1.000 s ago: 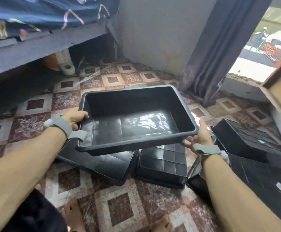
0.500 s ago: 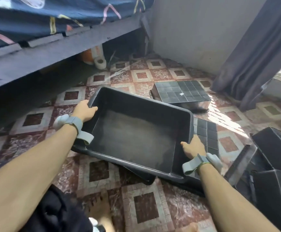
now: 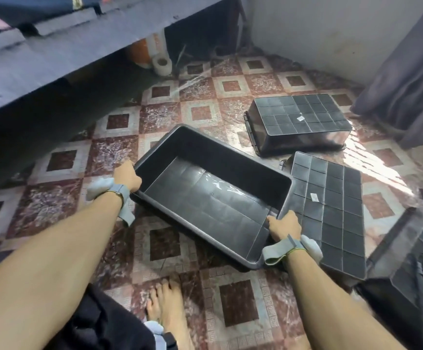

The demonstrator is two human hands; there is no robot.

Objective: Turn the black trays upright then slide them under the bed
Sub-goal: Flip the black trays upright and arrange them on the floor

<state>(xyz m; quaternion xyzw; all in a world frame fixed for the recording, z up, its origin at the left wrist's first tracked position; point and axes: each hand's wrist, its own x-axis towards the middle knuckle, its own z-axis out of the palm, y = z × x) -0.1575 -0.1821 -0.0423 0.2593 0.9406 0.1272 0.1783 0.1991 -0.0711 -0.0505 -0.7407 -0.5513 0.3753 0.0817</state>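
Upright tray (image 3: 213,195): open side up, dead centre, low over the tiled floor (image 3: 200,112). I can't tell whether its base has touched down.
Left hand (image 3: 127,174): clamped on the rim of the tray's short end, at nine o'clock of the tray.
Right hand (image 3: 285,223): gripping the opposite short end at four o'clock, thumb inside the wall. The two hands are a full tray-length apart.
Step in hand: the flip looks finished. By my read, this is the set-down before the slide.
Next move: push toward ten o'clock, where the dark gap opens under the bed frame (image 3: 79,46). Keep the tray flat so the rim clears the rail.
Near overturned tray (image 3: 331,210): gridded base up, just beside the right hand at three o'clock, still to be turned.
Far overturned tray (image 3: 298,117): base up at one o'clock, apart from the others.
More black trays (image 3: 407,248): bunched at the frame's four o'clock edge.
Change: a second ago the tray hung level in the air above the overturned ones. Now it's down beside them with the same two-ended grip.
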